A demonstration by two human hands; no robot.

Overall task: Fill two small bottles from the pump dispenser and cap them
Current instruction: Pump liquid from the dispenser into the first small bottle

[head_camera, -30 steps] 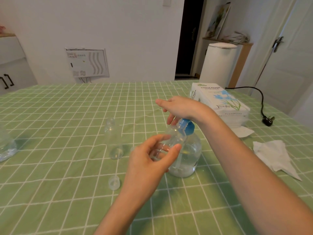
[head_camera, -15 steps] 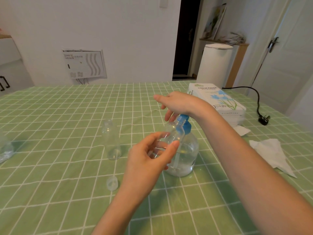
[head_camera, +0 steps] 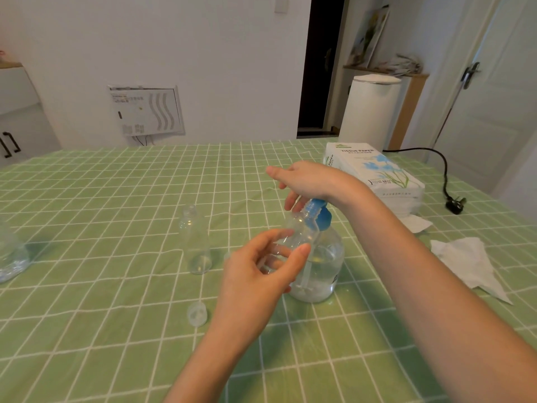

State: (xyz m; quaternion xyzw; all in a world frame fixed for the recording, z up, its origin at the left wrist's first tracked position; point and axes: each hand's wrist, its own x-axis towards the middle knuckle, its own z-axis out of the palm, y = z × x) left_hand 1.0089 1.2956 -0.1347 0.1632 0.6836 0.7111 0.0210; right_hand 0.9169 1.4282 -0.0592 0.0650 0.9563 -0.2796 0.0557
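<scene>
A clear pump dispenser (head_camera: 321, 269) with a blue pump head (head_camera: 319, 215) stands on the green checked tablecloth. My right hand (head_camera: 305, 178) rests palm-down on the pump head with its fingers extended. My left hand (head_camera: 258, 271) grips a small clear bottle (head_camera: 296, 237), tilted with its mouth up against the blue spout. A second small clear bottle (head_camera: 195, 242) stands upright and uncapped to the left. A small clear cap (head_camera: 197, 314) lies on the cloth near my left wrist.
A tissue paper pack (head_camera: 374, 173) lies at the back right, with a crumpled tissue (head_camera: 467, 263) and a black plug and cord (head_camera: 454, 205) beyond it. Part of a clear container (head_camera: 10, 254) shows at the left edge.
The pump head has risen a little under my right hand. My left hand keeps the small bottle at the spout.
</scene>
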